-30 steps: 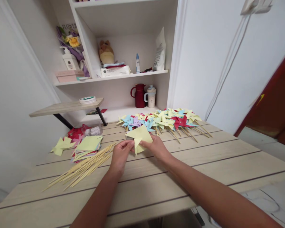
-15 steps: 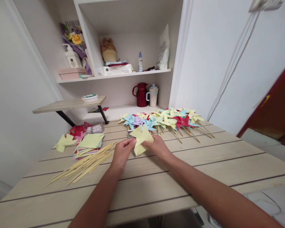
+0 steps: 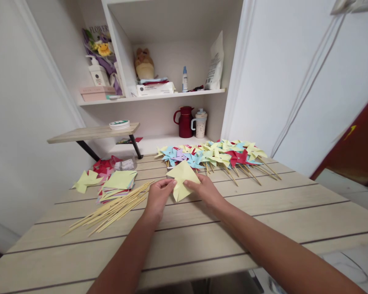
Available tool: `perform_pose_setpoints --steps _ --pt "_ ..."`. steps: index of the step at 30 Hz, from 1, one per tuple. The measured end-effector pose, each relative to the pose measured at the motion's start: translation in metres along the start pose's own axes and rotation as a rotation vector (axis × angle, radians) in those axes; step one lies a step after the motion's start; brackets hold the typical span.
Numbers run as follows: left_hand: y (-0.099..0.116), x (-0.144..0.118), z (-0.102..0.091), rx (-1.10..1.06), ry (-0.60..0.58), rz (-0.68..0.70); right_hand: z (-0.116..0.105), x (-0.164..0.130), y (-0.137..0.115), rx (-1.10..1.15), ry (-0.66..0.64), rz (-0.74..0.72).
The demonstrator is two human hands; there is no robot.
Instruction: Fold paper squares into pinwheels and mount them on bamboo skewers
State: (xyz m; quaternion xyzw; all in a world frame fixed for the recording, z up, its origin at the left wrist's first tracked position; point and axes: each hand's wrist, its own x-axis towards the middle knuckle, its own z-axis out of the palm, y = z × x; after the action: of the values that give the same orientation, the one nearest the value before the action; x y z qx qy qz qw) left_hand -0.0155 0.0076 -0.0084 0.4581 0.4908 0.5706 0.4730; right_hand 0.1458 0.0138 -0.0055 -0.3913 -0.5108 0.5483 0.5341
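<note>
Yellow paper (image 3: 182, 179) sits pinched between both hands at table centre, left hand (image 3: 158, 197) closed on its edge at nine o'clock, right hand (image 3: 204, 190) at three. Since a second ago it looks flatter, probably another flap tucked; finished pinwheels (image 3: 213, 154) wait at twelve, skewers (image 3: 112, 209) at nine.

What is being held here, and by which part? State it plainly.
A yellow paper piece, partly folded. The left hand pinches its near left edge and the right hand pinches its near right edge, just above the table.
</note>
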Motion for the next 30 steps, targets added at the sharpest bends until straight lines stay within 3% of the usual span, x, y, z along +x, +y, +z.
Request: perform_pose_setpoints --steps 7,16,30 --pt "0.001 -0.0024 0.0002 -0.003 0.015 0.003 -0.0007 -0.0016 -0.0059 0.051 -0.055 -0.005" --pt "-0.0032 0.002 -0.0003 -0.065 -0.019 0.045 -0.0012 -0.0006 -0.0013 0.032 0.03 -0.021" --pt "0.0038 -0.0057 0.0032 -0.019 -0.037 0.068 0.0002 0.0002 0.0005 0.062 0.007 -0.049"
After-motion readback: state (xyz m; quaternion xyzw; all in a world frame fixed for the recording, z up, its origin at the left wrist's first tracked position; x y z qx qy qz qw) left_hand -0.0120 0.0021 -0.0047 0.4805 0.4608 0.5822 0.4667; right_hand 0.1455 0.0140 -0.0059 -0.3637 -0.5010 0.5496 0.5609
